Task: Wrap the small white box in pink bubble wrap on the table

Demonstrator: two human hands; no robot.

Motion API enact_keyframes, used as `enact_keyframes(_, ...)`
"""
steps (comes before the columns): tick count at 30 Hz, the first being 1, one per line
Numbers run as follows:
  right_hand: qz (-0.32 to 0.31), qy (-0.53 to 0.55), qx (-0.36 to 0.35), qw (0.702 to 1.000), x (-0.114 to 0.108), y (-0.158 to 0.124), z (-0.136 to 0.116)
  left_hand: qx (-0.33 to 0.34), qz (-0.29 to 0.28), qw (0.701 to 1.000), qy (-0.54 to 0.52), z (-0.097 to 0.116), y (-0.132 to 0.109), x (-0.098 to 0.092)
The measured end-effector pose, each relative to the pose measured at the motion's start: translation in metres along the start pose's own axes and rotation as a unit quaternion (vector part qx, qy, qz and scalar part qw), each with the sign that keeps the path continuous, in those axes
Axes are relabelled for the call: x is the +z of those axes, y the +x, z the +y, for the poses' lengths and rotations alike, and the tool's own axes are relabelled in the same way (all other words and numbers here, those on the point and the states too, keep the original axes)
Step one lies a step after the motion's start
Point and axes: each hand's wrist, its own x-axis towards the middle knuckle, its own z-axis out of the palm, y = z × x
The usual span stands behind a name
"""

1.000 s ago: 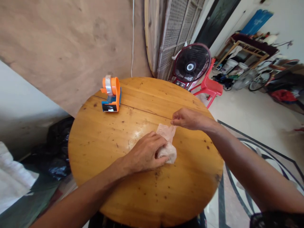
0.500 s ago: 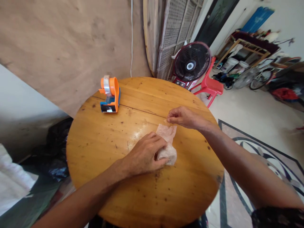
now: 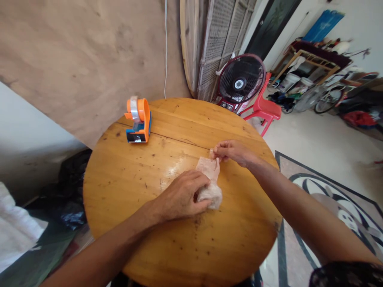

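On the round wooden table, my left hand (image 3: 188, 193) curls around a bundle in whitish translucent wrap (image 3: 211, 195) that looks like bubble wrap; what lies inside is hidden. A loose flap of the wrap (image 3: 208, 167) extends away from the bundle toward the far side. My right hand (image 3: 229, 152) is at the flap's far right corner, thumb and fingers pinched on a small clear piece of tape (image 3: 212, 151). Farther off to the left stands an orange and blue tape dispenser (image 3: 146, 121) with a roll of clear tape on it.
The round wooden table (image 3: 167, 247) stands against a plywood panel (image 3: 89, 52), with a white cord hanging down it. Beyond the far right edge are a fan (image 3: 239, 83) and a red plastic chair (image 3: 267, 107). Bags (image 3: 20, 227) lie low at the left.
My right hand has moved slightly down, bringing the pinched tape to the flap's corner, which now looks folded. My left hand stays on the bundle.
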Motion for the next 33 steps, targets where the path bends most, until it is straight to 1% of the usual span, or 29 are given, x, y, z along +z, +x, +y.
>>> enact_keyframes(2, 0.0, 0.024, 0.017, 1.0, 0.001, 0.001, 0.002, 0.002, -0.004, 1.0, 0.001, -0.001, 0.0, 0.0)
enact_keyframes(5, -0.023, 0.067, 0.014, 0.997, -0.001, 0.001, 0.004, 0.001, -0.007, 1.0, -0.001, -0.001, 0.001, 0.0)
enact_keyframes(7, -0.037, 0.113, 0.011, 0.993, -0.004, -0.001, 0.006, -0.003, -0.007, 1.0, -0.003, -0.001, 0.002, 0.0)
enact_keyframes(10, -0.031, 0.163, 0.007, 0.986, -0.011, -0.01, 0.01, -0.007, -0.008, 1.0, -0.008, -0.002, 0.002, 0.0)
enact_keyframes(12, -0.025, 0.135, -0.025, 0.99, -0.017, -0.019, 0.011, -0.009, -0.01, 1.0, -0.012, -0.002, 0.003, 0.0)
enact_keyframes(15, -0.036, 0.044, -0.092, 0.994, -0.025, -0.034, 0.011, -0.012, -0.012, 1.0, -0.012, -0.002, 0.003, -0.001)
enact_keyframes(17, -0.067, -0.007, -0.121, 0.99, -0.029, -0.041, 0.009, -0.014, -0.012, 1.0, -0.012, -0.002, 0.004, -0.001)
enact_keyframes(20, -0.122, -0.071, -0.145, 0.979, -0.031, -0.042, 0.005, -0.015, -0.012, 1.0, -0.012, -0.001, 0.004, -0.001)
enact_keyframes(23, -0.148, -0.128, -0.161, 0.967, -0.029, -0.039, 0.002, -0.01, -0.011, 1.0, -0.014, -0.001, 0.004, -0.002)
enact_keyframes(26, -0.15, -0.156, -0.195, 0.957, -0.026, -0.038, 0.0, -0.003, -0.005, 1.0, -0.018, -0.001, 0.004, -0.001)
enact_keyframes(29, -0.164, -0.156, -0.221, 0.949, -0.024, -0.039, -0.004, 0.004, 0.0, 1.0, -0.021, -0.002, 0.004, -0.001)
enact_keyframes(31, -0.178, -0.155, -0.218, 0.947, -0.022, -0.041, -0.007, 0.006, 0.001, 1.0, -0.02, -0.003, 0.005, -0.001)
enact_keyframes(33, -0.189, -0.161, -0.2, 0.948, -0.019, -0.043, -0.01, 0.008, 0.0, 1.0, -0.019, -0.003, 0.005, -0.001)
